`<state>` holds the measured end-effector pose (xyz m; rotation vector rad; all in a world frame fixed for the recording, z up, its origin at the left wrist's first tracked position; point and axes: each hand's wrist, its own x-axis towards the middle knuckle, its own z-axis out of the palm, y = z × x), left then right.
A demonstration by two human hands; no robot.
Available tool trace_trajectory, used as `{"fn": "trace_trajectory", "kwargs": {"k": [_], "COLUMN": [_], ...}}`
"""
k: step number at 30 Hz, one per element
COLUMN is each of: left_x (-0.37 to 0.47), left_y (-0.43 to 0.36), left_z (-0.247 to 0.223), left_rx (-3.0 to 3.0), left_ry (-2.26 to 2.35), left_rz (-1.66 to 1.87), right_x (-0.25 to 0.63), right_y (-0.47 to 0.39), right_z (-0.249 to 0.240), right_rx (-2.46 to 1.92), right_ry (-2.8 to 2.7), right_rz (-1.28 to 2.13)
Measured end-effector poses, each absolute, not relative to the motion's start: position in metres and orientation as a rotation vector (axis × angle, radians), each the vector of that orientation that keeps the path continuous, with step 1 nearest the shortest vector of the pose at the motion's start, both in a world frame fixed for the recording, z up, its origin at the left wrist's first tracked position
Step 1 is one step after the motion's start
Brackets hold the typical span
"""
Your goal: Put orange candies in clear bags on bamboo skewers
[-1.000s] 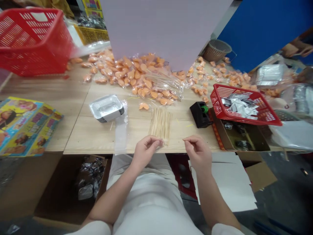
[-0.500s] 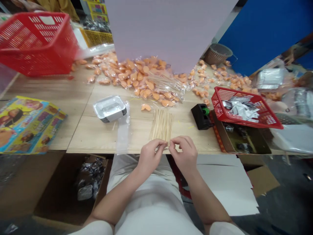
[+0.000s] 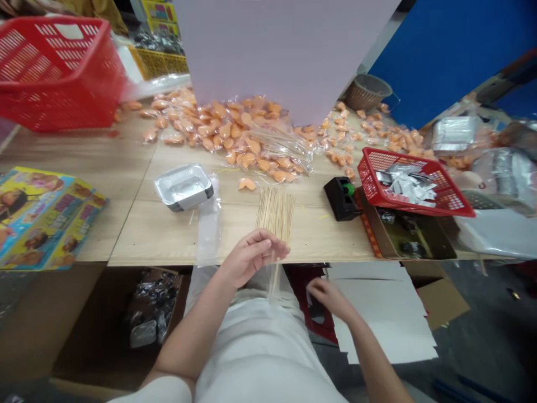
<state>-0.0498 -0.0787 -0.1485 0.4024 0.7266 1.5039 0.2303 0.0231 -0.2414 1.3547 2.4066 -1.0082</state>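
Note:
My left hand (image 3: 254,254) is at the table's front edge, its fingers closed round a few thin bamboo skewers (image 3: 274,280) that hang down over my lap, slightly blurred. Just beyond it a row of loose bamboo skewers (image 3: 276,210) lies side by side on the table, its near ends partly covered by my fingers. Below the table edge, my right hand (image 3: 331,298) is apart from the left with its fingers curled together; what they hold, if anything, is too small to make out. A clear plastic sleeve (image 3: 208,229) lies left of the skewers.
Foil trays (image 3: 184,187) stand left, near printed boxes (image 3: 50,218). A black tape dispenser (image 3: 339,200) and a red basket of packets (image 3: 413,182) are right. Bagged orange pieces (image 3: 235,131) pile up behind. White cardboard (image 3: 377,308) lies below the table.
My hands, together at the skewers' near ends before, have parted. The right has gone down and right, below the table edge. A few skewers now hang from my left hand.

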Motion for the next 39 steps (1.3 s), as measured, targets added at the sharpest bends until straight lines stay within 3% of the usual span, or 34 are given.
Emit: {"fn": "trace_trajectory", "kwargs": {"k": [3,7,10,13,16,20,26,32,35,39], "left_x": [-0.047,-0.036,-0.026,-0.022,-0.022,-0.026,-0.025,-0.014,-0.007,-0.004], "left_y": [-0.075,-0.071,-0.068,-0.068,-0.071,-0.072,-0.066,-0.059,-0.059,-0.062], "left_z": [-0.147,-0.149,-0.152,-0.153,-0.151,-0.150,-0.158,-0.160,-0.158,-0.157], "left_rx": [0.329,0.376,0.529,0.672,0.699,0.678,0.807,0.886,0.878,0.868], "left_ry": [0.718,0.935,1.214,1.401,1.474,1.533,1.675,1.676,1.617,1.577], "left_rz": [1.465,1.552,1.713,1.776,1.790,1.804,1.766,1.757,1.722,1.699], "right_x": [0.236,0.219,0.186,0.154,0.144,0.172,0.220,0.183,0.153,0.127], "right_y": [0.007,0.001,0.001,0.000,0.004,0.014,0.004,-0.002,-0.003,-0.003], "right_z": [-0.265,-0.234,-0.187,-0.158,-0.160,-0.199,-0.262,-0.213,-0.178,-0.165], "right_rx": [1.430,1.512,1.498,1.316,1.248,1.342,1.259,1.340,1.337,1.349], "right_ry": [2.309,2.807,3.257,3.360,3.317,3.242,2.704,3.504,3.555,3.099], "right_rz": [-0.740,-0.605,-0.872,-1.182,-1.343,-1.529,-0.864,-0.535,-0.983,-2.026]}}
